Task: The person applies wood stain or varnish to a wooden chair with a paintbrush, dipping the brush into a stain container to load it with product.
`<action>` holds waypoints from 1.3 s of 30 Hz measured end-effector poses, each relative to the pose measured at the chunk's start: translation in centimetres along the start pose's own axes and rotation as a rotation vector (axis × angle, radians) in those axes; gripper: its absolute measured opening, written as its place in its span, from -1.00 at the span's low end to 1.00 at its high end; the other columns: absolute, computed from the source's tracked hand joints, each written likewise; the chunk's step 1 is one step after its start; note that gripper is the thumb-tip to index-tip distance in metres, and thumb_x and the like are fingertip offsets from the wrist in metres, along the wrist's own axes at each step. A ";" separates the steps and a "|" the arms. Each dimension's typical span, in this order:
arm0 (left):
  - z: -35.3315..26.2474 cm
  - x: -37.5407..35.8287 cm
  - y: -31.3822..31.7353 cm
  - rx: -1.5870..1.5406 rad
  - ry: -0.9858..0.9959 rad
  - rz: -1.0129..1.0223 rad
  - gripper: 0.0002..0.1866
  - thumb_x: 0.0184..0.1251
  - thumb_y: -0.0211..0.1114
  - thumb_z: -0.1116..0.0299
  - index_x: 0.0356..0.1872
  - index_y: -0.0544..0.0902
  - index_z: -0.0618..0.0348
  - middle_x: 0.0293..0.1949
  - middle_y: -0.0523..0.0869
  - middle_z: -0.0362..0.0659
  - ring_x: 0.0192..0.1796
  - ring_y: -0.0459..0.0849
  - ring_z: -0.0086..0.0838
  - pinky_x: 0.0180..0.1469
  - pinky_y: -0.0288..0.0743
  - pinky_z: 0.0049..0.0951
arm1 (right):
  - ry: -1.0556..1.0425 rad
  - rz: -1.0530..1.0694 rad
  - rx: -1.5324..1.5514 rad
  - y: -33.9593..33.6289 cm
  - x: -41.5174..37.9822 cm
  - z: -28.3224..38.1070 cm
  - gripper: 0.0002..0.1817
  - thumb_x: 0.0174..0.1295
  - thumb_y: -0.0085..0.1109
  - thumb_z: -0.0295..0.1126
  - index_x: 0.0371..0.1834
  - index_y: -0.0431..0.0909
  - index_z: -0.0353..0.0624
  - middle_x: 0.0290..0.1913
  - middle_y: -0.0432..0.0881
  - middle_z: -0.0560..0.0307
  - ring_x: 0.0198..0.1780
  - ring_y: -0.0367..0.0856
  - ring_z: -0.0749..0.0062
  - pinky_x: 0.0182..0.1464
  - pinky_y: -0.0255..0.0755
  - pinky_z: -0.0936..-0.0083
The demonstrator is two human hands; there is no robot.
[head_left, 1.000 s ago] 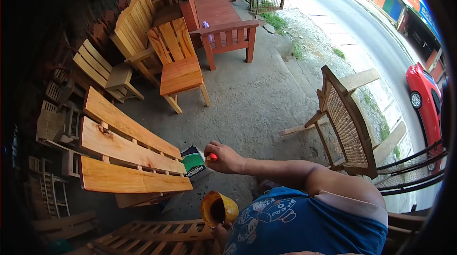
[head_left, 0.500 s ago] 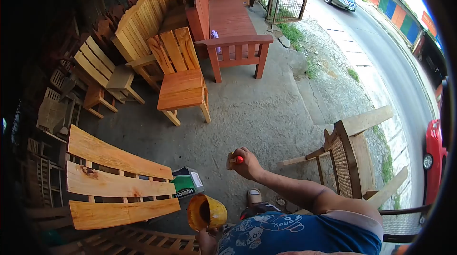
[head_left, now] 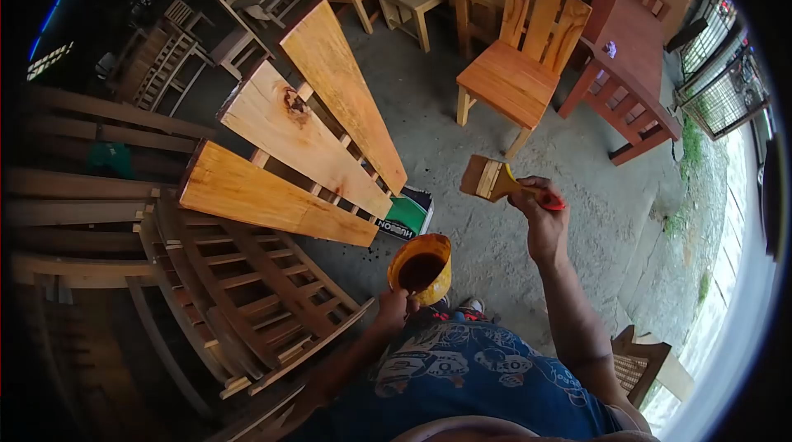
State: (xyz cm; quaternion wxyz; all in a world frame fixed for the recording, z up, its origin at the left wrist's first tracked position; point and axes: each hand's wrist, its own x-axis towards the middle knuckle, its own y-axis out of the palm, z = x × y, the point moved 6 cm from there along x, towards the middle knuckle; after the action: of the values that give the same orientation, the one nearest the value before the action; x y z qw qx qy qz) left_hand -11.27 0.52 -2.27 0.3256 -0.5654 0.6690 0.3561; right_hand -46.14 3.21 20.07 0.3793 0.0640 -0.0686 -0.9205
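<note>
My left hand (head_left: 394, 307) grips the rim of a yellow pot (head_left: 437, 281) with dark brown liquid inside, held in front of my body. In my right hand (head_left: 544, 223) is a wide paintbrush (head_left: 497, 180) with a red-tipped handle, its bristles pointing left. Just beyond the pot stands a slatted wooden piece (head_left: 301, 141) of three broad boards, two of them orange-toned and the middle one paler, with a dark knot. The brush is apart from the boards, out to their right.
A green and white box (head_left: 407, 215) sits under the boards' near end. An orange wooden chair (head_left: 511, 83) and a red-brown bench (head_left: 623, 46) stand ahead. Slatted frames (head_left: 256, 285) lean at the left. A woven-panel chair (head_left: 639, 364) is at the lower right.
My view has turned left, so the boards now sit more central and the road has mostly left view. My right hand has turned, showing the brush side-on. Both hands keep their holds.
</note>
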 end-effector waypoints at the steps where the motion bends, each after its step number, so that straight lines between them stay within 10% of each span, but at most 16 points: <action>1: -0.6 0.5 0.1 0.045 -0.003 -0.018 -0.78 0.43 0.18 0.46 -0.05 0.55 0.44 -0.46 0.68 -0.05 -0.57 0.68 -0.38 -0.51 0.58 -0.44 | -0.075 0.053 0.069 2.7 0.7 2.8 -0.77 0.23 0.30 -0.57 -0.05 0.62 -0.28 -0.09 0.66 0.12 -0.07 0.64 0.46 0.04 0.54 0.51; 10: -6.4 3.2 2.0 0.023 0.051 0.075 -0.84 0.42 0.13 0.50 -0.09 0.56 0.36 -0.50 0.65 -0.07 -0.60 0.63 -0.40 -0.53 0.56 -0.43 | -0.598 0.903 0.065 26.6 -0.7 18.0 -0.68 0.13 0.48 -0.55 -0.03 0.70 -0.25 0.00 0.73 -0.01 0.12 0.69 0.27 0.17 0.56 0.40; 15: -8.2 4.6 2.5 -0.024 0.030 0.081 -0.87 0.40 0.11 0.54 -0.12 0.56 0.35 -0.48 0.66 -0.08 -0.59 0.64 -0.40 -0.53 0.58 -0.44 | -0.432 1.028 -0.047 31.8 3.1 18.5 -0.77 0.19 0.40 -0.55 -0.08 0.69 -0.22 -0.07 0.74 0.12 -0.01 0.68 0.46 0.11 0.57 0.51; 18: -8.6 5.1 3.1 -0.096 0.097 0.061 -0.83 0.37 0.11 0.56 -0.07 0.54 0.34 -0.46 0.66 -0.07 -0.59 0.64 -0.41 -0.53 0.58 -0.43 | -0.562 0.760 -0.017 29.1 10.3 20.4 -0.85 0.20 0.28 -0.62 -0.17 0.67 -0.22 -0.21 0.68 0.26 -0.22 0.57 0.69 -0.13 0.48 0.72; 24: -11.0 4.4 6.5 -0.103 0.151 -0.089 -0.70 0.29 0.09 0.61 0.05 0.50 0.31 -0.49 0.61 -0.14 -0.62 0.59 -0.44 -0.57 0.53 -0.45 | -0.625 0.385 -0.109 19.9 18.9 20.9 -0.79 0.25 0.28 -0.60 -0.05 0.61 -0.33 -0.13 0.66 0.14 -0.07 0.65 0.51 0.05 0.53 0.55; 31: -12.2 5.3 15.7 -0.358 0.154 -0.212 -0.78 0.30 0.07 0.60 -0.05 0.55 0.36 -0.54 0.50 -0.19 -0.65 0.43 -0.53 -0.62 0.28 -0.44 | -0.137 0.540 -0.061 8.8 29.6 8.4 -0.83 0.19 0.20 -0.59 -0.15 0.56 -0.36 -0.26 0.65 0.07 -0.24 0.67 0.42 -0.13 0.59 0.46; 39: -12.0 6.7 23.7 -0.338 0.141 -0.206 -0.83 0.39 0.19 0.49 -0.11 0.60 0.40 -0.45 0.63 -0.13 -0.58 0.57 -0.46 -0.48 0.54 -0.47 | 0.216 0.544 -0.223 1.9 33.9 1.5 -0.86 0.11 0.29 -0.56 -0.25 0.62 -0.33 -0.38 0.63 0.12 -0.36 0.62 0.49 -0.27 0.51 0.53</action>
State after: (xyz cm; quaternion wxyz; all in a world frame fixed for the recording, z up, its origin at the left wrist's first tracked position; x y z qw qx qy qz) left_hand -36.11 -10.58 1.04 0.2133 -0.7009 0.5595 0.3876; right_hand -68.92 -22.00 19.69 0.6214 0.0986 0.0590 -0.7750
